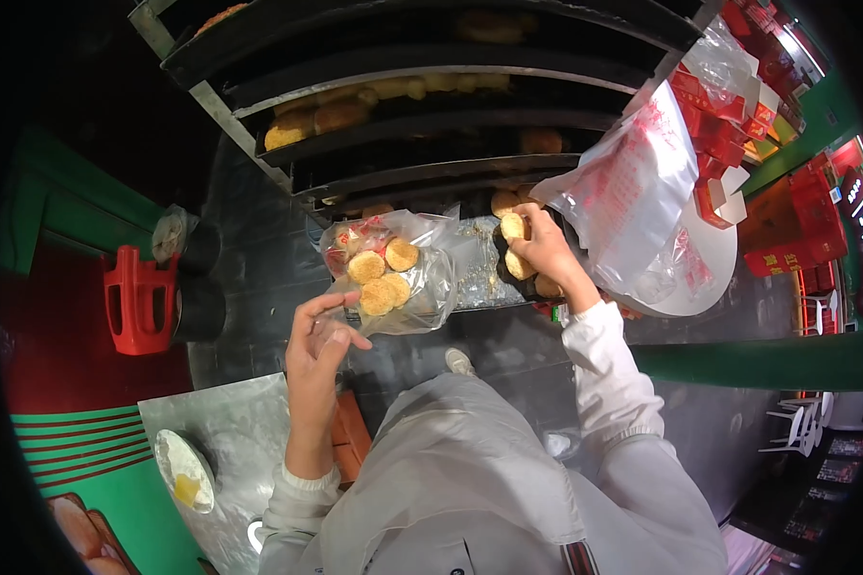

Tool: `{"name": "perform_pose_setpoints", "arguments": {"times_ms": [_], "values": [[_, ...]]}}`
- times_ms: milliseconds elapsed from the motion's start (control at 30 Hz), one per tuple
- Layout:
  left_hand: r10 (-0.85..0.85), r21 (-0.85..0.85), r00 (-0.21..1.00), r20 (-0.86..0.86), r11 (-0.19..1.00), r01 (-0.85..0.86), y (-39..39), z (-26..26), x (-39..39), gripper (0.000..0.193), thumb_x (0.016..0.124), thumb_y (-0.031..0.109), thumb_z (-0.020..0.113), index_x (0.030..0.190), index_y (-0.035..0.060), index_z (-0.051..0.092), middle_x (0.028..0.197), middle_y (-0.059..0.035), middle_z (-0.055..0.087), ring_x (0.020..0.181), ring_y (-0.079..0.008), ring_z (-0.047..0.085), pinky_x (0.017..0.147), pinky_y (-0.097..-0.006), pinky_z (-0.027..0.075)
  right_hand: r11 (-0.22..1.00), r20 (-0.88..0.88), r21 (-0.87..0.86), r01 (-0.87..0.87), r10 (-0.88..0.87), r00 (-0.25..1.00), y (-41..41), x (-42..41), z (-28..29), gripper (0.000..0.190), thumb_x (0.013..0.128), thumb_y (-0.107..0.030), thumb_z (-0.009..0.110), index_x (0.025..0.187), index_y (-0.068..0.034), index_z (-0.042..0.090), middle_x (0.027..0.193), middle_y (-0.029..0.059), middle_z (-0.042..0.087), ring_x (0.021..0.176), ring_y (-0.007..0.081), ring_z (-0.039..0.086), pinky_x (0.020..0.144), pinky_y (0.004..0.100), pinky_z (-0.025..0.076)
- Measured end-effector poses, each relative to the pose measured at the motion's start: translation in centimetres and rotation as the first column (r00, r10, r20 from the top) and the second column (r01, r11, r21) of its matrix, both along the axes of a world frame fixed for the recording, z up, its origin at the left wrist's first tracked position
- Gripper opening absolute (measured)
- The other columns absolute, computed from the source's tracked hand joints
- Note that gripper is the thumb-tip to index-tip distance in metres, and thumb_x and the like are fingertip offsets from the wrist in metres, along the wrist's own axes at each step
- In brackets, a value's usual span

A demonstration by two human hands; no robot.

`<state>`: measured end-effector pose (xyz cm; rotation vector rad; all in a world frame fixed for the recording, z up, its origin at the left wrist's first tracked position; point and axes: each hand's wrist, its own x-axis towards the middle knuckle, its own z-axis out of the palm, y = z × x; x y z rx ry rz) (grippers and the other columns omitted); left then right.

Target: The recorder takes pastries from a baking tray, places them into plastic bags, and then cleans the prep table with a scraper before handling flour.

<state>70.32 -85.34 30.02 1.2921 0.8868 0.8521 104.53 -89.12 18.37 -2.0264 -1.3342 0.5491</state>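
My right hand grips a round flat pastry at the right side of a dark baking tray, where several more pastries lie along the edge. To the left, a clear plastic bag with red print rests on the tray, and several round golden pastries lie in or on it; which of these cannot be told. Beside the bag's lower left, my left hand has its fingers apart and holds nothing. Crumbs cover the tray's middle between the bag and my right hand.
Above the tray, a metal rack holds several dark trays with baked goods. A printed plastic bag and red boxes are on the right, by a white round table. A red stool and a metal table with a bowl are left.
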Motion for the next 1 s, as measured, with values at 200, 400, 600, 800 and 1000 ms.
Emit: {"name": "perform_pose_setpoints", "arguments": {"times_ms": [200, 400, 600, 800, 1000], "values": [[0.010, -0.020, 0.997, -0.070, 1.000, -0.012, -1.2, 1.0, 0.4, 0.052, 0.083, 0.021, 0.059, 0.128, -0.0031, 0.047, 0.133, -0.0182, 0.050, 0.076, -0.0095, 0.056, 0.084, -0.0273, 0.046, 0.958, -0.604, 0.222, -0.184, 0.283, 0.745, 0.2, -9.7, 8.1, 0.048, 0.081, -0.007, 0.065, 0.125, -0.008, 0.048, 0.112, 0.0090, 0.055, 0.081, 0.0111, 0.054, 0.072, 0.0275, 0.048], [0.091, 0.145, 0.995, 0.029, 0.985, -0.094, 0.0, 2.2, 0.1, 0.063, 0.082, 0.026, 0.061, 0.135, -0.0035, 0.043, 0.137, -0.0188, 0.048, 0.075, -0.0082, 0.056, 0.086, -0.0260, 0.044, 0.920, -0.292, 0.387, -0.061, 0.185, 0.938, 2.4, -14.0, 4.6, 0.037, 0.084, -0.009, 0.064, 0.119, -0.002, 0.054, 0.110, 0.0151, 0.059, 0.086, 0.0265, 0.061, 0.079, 0.0352, 0.049], [0.044, 0.113, 0.999, -0.027, 0.993, -0.041, -0.2, 1.3, -0.4, 0.063, 0.082, 0.027, 0.061, 0.135, -0.0029, 0.045, 0.136, -0.0182, 0.049, 0.074, -0.0073, 0.055, 0.087, -0.0257, 0.043, 0.944, 0.415, 0.304, 0.131, -0.255, 0.873, 0.1, -2.3, -0.8, 0.038, 0.083, -0.025, 0.068, 0.115, -0.006, 0.057, 0.117, 0.0182, 0.053, 0.104, 0.0362, 0.052, 0.086, 0.0429, 0.046], [-0.011, 0.070, 0.999, -0.050, 0.997, 0.014, -0.3, 2.0, 0.4, 0.062, 0.081, 0.026, 0.061, 0.134, -0.0028, 0.046, 0.136, -0.0178, 0.049, 0.074, -0.0073, 0.056, 0.087, -0.0257, 0.043, 0.993, 0.566, 0.031, 0.112, -0.110, 0.817, 3.3, 1.0, -3.4, 0.055, 0.074, -0.039, 0.075, 0.114, -0.006, 0.057, 0.110, 0.0241, 0.056, 0.105, 0.0395, 0.052, 0.086, 0.0437, 0.047], [0.005, 0.063, 0.999, -0.045, 0.998, -0.002, -0.4, 2.1, 0.2, 0.062, 0.081, 0.026, 0.061, 0.134, -0.0035, 0.046, 0.136, -0.0182, 0.049, 0.075, -0.0080, 0.056, 0.088, -0.0267, 0.043, 0.982, 0.529, -0.079, 0.173, -0.106, 0.842, 3.2, -2.1, -1.6, 0.056, 0.063, -0.041, 0.082, 0.104, -0.009, 0.061, 0.103, 0.0194, 0.055, 0.101, 0.0369, 0.051, 0.080, 0.0455, 0.049]]}}
